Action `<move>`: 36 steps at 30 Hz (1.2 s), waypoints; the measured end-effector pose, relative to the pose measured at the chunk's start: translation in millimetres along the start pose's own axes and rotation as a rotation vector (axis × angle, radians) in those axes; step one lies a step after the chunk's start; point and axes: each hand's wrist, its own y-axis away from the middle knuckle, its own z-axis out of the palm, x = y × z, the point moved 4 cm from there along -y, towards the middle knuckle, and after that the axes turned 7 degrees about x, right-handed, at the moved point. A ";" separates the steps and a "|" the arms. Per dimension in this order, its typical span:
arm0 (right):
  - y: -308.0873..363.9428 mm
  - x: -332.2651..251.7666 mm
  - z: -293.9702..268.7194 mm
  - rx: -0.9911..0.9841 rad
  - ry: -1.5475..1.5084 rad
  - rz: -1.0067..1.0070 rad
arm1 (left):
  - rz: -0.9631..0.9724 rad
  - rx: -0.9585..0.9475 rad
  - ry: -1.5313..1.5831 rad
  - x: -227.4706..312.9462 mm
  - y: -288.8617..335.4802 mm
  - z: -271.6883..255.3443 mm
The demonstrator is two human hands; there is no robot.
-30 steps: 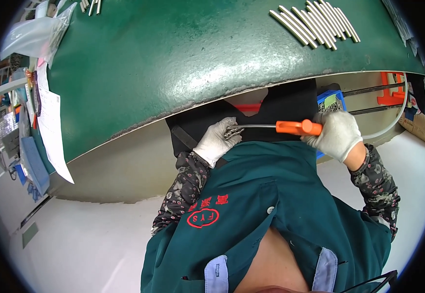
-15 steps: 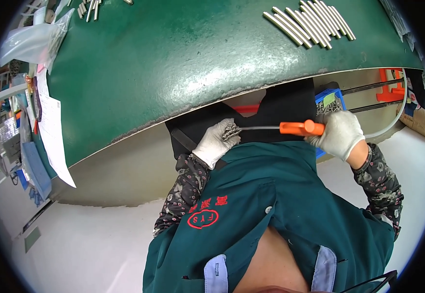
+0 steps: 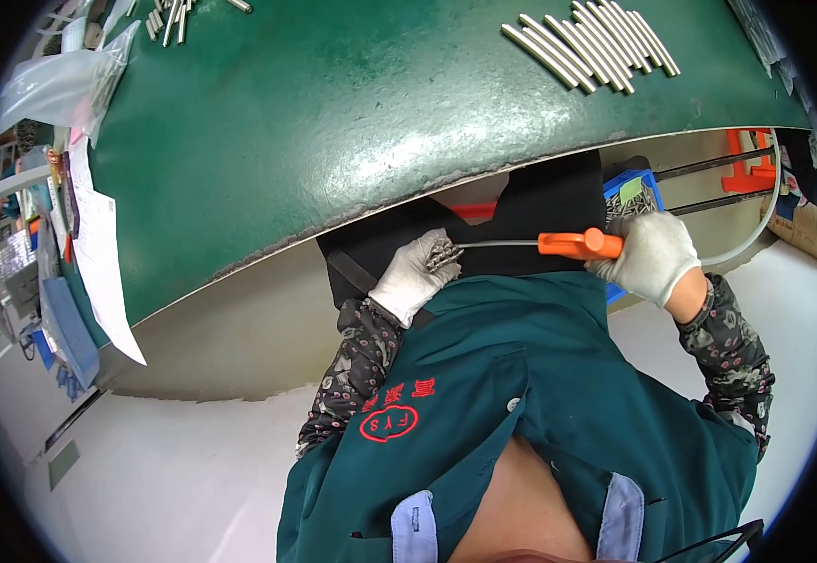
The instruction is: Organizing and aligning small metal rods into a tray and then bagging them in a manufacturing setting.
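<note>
My left hand [image 3: 415,274], in a white glove, is closed around several small metal parts [image 3: 443,255], which look like short pins or screws, above my lap. An orange air blow gun [image 3: 573,245] with a thin metal nozzle [image 3: 500,244] is gripped in my gloved right hand [image 3: 654,258]. Its tip points left and ends beside the parts, and whether it touches them I cannot tell. Behind the right hand curves a clear hose [image 3: 767,220]. Both hands are below the front edge of the green table.
Steel rods [image 3: 601,45] lie side by side on the green table [image 3: 315,113], with more metal pieces [image 3: 176,21] at its far left. Below the edge, a blue bin [image 3: 635,195] holds small metal parts. Paper sheets [image 3: 99,253] hang over the left side near a plastic bag [image 3: 61,84].
</note>
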 end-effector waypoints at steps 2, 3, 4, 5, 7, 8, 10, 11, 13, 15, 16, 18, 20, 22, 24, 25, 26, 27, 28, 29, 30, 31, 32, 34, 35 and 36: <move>1.0 -0.9 -2.4 -0.015 -0.006 0.001 | -0.063 0.042 0.068 2.0 -0.1 0.1; 1.0 -3.5 -2.5 -0.031 -0.003 -0.012 | -0.062 0.042 0.067 3.9 -1.2 0.6; 0.6 -4.9 -2.2 -0.047 -0.001 -0.024 | -0.070 0.053 0.064 5.2 -2.5 0.5; -4.0 -2.1 -3.1 -0.034 0.005 0.005 | -0.077 0.060 0.062 6.1 -3.1 0.9; -6.4 -0.4 -5.7 -0.011 0.024 0.017 | -0.017 0.036 0.047 -3.7 -4.8 0.6; -6.3 -3.9 -6.7 -0.013 0.021 0.016 | 0.038 0.019 0.031 -1.3 -2.4 0.6; -6.9 -13.8 -8.4 -0.044 -0.019 -0.035 | -0.034 0.040 0.069 -2.1 1.3 -0.5; -10.6 -9.8 -7.2 -0.025 -0.034 -0.019 | -0.098 0.059 0.111 -2.1 0.9 -0.3; -9.0 -10.5 -9.0 -0.042 -0.018 -0.023 | -0.073 0.050 0.082 -2.6 -1.4 -0.1; -6.1 -10.3 -7.9 -0.027 -0.015 -0.037 | -0.056 0.032 0.050 -2.8 1.2 -0.2; -3.8 -8.4 -6.2 -0.030 -0.016 -0.035 | -0.054 0.023 0.047 -3.1 2.8 -0.1; -1.6 -2.6 -3.9 -0.049 0.027 -0.007 | -0.051 0.022 0.048 -4.2 2.0 -0.7; 0.2 -2.4 -0.9 -0.035 0.000 -0.007 | 0.009 -0.004 -0.083 -3.6 -3.5 -1.1; -1.5 -5.6 2.5 -0.024 -0.037 -0.055 | -0.051 0.015 0.001 -3.9 -2.7 1.2; -0.9 -2.7 -1.4 -0.003 -0.051 0.002 | -0.079 0.045 0.079 3.6 2.8 2.5; 2.8 -7.4 -4.9 -0.010 -0.031 -0.038 | -0.064 0.049 0.050 7.0 5.0 2.2; 2.4 -11.0 -4.7 -0.031 -0.015 -0.069 | -0.064 0.043 0.022 6.7 3.9 1.3; -0.3 -12.8 -7.0 -0.029 -0.032 -0.065 | -0.067 0.041 0.020 2.6 2.6 -1.5; -2.5 -11.5 -7.9 -0.030 -0.033 -0.063 | -0.044 -0.005 0.015 -3.3 1.0 -4.3; -6.1 -3.8 -5.4 -0.041 -0.006 -0.018 | -0.021 -0.045 0.015 -3.9 -0.8 -2.7; -9.3 2.9 -4.4 -0.050 0.022 0.026 | -0.020 -0.040 0.017 -3.3 -3.2 -1.7; -7.5 3.3 -5.9 -0.058 0.034 -0.015 | -0.044 0.004 0.037 -1.1 -6.2 -1.5; -5.5 4.2 -4.3 -0.061 0.031 -0.012 | -0.077 0.042 0.054 -0.2 -5.0 -1.2; -3.7 7.3 -7.1 -0.044 0.008 0.012 | -0.080 0.034 0.062 2.4 -4.9 -1.1; -5.8 12.4 -6.7 -0.070 0.036 0.056 | -0.059 0.034 0.058 2.6 -5.0 -0.9; -2.9 13.6 -9.7 -0.052 0.037 0.063 | -0.032 0.031 0.054 7.3 -4.4 0.5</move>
